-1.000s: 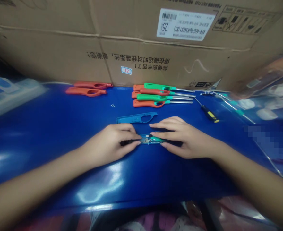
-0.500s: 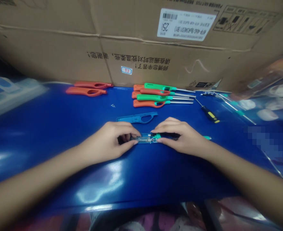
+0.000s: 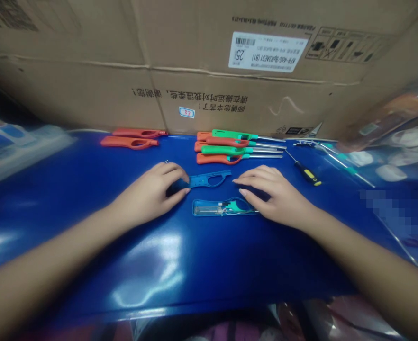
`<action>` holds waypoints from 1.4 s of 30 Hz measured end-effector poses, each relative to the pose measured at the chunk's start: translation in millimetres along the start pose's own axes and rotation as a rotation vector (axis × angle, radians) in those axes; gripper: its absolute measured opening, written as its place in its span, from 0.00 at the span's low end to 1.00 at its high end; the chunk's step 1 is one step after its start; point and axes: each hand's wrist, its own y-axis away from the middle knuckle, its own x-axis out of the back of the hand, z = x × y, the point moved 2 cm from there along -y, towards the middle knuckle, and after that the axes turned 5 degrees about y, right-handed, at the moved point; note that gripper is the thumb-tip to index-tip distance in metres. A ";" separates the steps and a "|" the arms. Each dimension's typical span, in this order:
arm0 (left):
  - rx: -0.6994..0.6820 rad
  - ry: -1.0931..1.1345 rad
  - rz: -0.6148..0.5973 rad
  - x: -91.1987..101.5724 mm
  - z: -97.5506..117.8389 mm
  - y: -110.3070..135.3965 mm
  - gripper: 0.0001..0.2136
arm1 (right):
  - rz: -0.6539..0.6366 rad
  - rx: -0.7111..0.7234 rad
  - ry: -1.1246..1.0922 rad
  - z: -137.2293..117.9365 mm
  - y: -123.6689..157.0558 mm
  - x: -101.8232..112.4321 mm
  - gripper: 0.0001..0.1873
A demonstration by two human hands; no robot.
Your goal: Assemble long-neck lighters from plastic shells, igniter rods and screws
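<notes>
An open blue lighter half-shell [image 3: 216,207] with clear and green inner parts lies on the blue table [image 3: 180,265]. Just behind it lies the matching blue cover shell [image 3: 209,179]. My left hand [image 3: 152,192] has its fingers closed on the left end of the cover shell. My right hand [image 3: 273,194] rests at the right end of the open half-shell, fingers stretched flat and apart, touching its green part.
Green and orange long-nosed lighters [image 3: 230,147] lie stacked behind my hands, two orange shells [image 3: 132,137] to their left. A yellow-handled screwdriver [image 3: 306,173] lies at the right. A big cardboard box [image 3: 209,66] walls the back; blurred bags sit at both sides.
Both hands let go of the open half-shell's middle. My left hand moved back to the blue cover shell and took its left end. My right hand slid slightly right.
</notes>
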 end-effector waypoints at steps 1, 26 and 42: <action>0.010 0.002 -0.004 -1.0 -2.2 -0.3 0.11 | 0.001 -0.005 0.005 1.2 0.0 -0.4 0.11; -0.116 0.266 -0.011 -4.5 40.1 9.4 0.16 | -0.224 0.066 -0.127 -6.3 0.9 14.0 0.16; -0.124 0.162 -0.119 -8.4 37.1 8.3 0.17 | -0.264 0.064 -0.044 -6.3 2.3 1.5 0.21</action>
